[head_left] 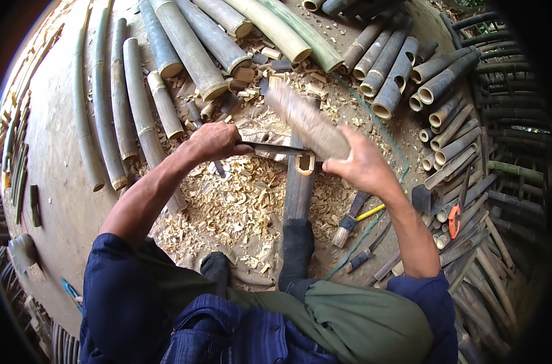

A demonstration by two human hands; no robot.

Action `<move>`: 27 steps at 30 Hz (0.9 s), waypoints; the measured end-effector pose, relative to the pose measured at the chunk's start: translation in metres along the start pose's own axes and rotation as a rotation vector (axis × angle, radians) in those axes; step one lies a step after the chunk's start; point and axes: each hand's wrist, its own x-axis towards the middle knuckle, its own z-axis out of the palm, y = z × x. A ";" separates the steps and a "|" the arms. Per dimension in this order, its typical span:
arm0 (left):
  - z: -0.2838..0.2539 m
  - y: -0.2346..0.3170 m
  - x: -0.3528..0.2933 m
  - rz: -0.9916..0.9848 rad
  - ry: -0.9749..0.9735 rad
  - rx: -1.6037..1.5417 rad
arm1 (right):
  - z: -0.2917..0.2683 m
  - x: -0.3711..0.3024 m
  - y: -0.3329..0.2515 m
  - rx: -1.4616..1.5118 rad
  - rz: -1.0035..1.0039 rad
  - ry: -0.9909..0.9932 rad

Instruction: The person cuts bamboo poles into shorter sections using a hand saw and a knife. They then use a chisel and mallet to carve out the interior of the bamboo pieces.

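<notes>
My left hand [214,141] is closed around the grip of a knife [270,147] with a dark, flat blade. Its blade reaches right, to the rim of a squarish hole cut in a bamboo pole [298,197]. In my right hand [365,159] is a thick wooden mallet [306,118], blurred by motion and tilted up to the left above the blade. The pole lies lengthwise in front of me, and my dark-socked foot [296,246] presses on its near end.
Pale wood chips [236,206] cover the ground. Long bamboo poles [185,48] lie far and left; shorter cut tubes [388,85] are piled right. By my right knee are a cord-wrapped tool [350,219], a yellow rod [370,212] and an orange-handled tool [455,219].
</notes>
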 end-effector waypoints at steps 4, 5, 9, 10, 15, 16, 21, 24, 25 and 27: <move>-0.006 0.001 0.001 -0.035 -0.064 0.005 | 0.011 0.006 -0.012 0.224 -0.260 0.443; -0.007 0.002 0.002 -0.034 -0.070 -0.003 | 0.035 0.009 -0.002 0.251 -0.303 0.546; -0.002 0.006 0.006 -0.009 -0.102 -0.023 | 0.042 0.017 0.026 -0.054 0.127 -0.162; 0.001 0.000 0.005 -0.014 -0.110 -0.018 | 0.022 0.024 0.016 -0.053 0.211 -0.289; 0.041 -0.002 -0.037 0.359 0.236 0.211 | 0.009 0.005 0.052 0.417 0.028 0.014; 0.055 0.005 -0.044 0.342 0.115 0.172 | 0.010 0.000 0.053 0.575 0.019 0.033; 0.038 0.053 -0.031 0.102 0.130 -0.102 | -0.006 -0.038 0.058 0.831 0.134 -0.007; 0.020 0.049 -0.004 0.032 0.183 -0.086 | 0.007 -0.043 0.064 0.722 0.067 0.176; 0.017 0.049 0.002 0.011 0.136 -0.038 | 0.008 -0.047 0.065 0.700 0.060 0.194; 0.016 0.050 0.006 -0.015 0.091 0.028 | 0.008 -0.049 0.069 0.567 -0.020 0.234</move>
